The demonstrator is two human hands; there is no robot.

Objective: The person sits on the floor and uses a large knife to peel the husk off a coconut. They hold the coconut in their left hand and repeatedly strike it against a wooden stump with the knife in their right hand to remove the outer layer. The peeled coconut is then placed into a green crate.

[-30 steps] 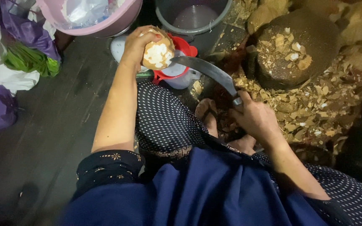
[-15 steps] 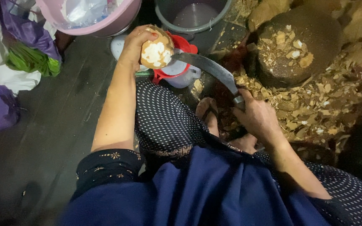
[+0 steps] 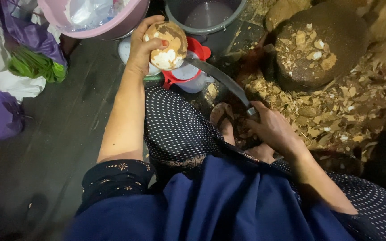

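My left hand [image 3: 143, 47] grips a round coconut [image 3: 168, 44], brown with white patches where the shell is chipped off, held out over a red-rimmed container [image 3: 188, 73]. My right hand [image 3: 271, 129] is closed on the handle of a long curved knife [image 3: 222, 80]. The blade's tip meets the underside of the coconut. My foot [image 3: 222, 118] shows below the blade, and my dotted skirt [image 3: 175, 129] covers my knees.
A dark round chopping block [image 3: 322, 44] strewn with husk chips stands at the upper right, with a heap of shavings [image 3: 336, 111] around it. A grey bucket [image 3: 204, 15] and a pink basin [image 3: 99, 18] sit at the top. Purple, white and green bags [image 3: 27, 58] lie at left.
The coconut has turned in my left hand, with more brown shell now facing up. The knife blade stays against it, and my right hand has barely shifted.
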